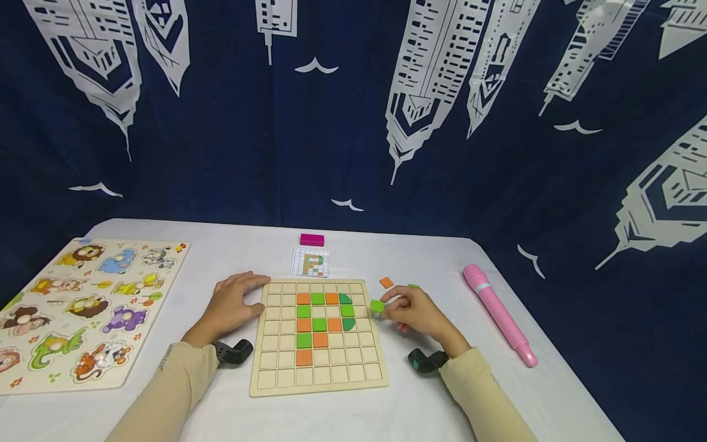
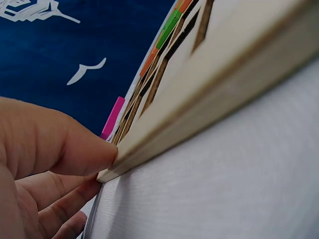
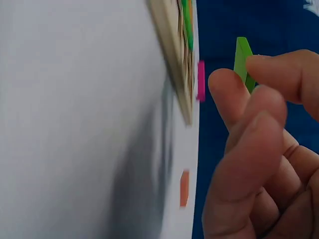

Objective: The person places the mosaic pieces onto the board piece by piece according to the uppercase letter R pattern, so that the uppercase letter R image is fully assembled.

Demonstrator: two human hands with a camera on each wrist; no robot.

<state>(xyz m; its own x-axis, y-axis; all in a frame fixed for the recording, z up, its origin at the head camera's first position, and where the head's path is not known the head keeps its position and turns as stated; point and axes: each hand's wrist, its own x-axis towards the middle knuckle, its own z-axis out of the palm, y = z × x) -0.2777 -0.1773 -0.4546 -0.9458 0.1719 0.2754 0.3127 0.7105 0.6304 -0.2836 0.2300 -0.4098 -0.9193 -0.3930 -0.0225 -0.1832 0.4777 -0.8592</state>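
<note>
A wooden grid board (image 1: 282,379) lies flat on the table, holding orange and green square tiles and two dark green rounded tiles (image 1: 348,323). At its upper left, my left hand (image 1: 232,307) rests with fingertips at the corner and thumb against the left edge. My right hand (image 1: 417,313) pinches a light green square tile (image 1: 377,306) between thumb and fingertips, raised just beside the board's right edge. In the right wrist view this green tile (image 3: 241,59) stands on edge in the fingertips. An orange tile (image 1: 386,282) lies beyond that hand, and another green tile (image 1: 413,285) is partly hidden behind it.
Behind the board lie a small pattern card (image 1: 310,263) and a magenta block (image 1: 312,240). An animal picture puzzle board (image 1: 94,307) takes up the left side. A pink capped stick (image 1: 499,316) lies at right. A dark blue printed cloth (image 1: 331,135) hangs behind.
</note>
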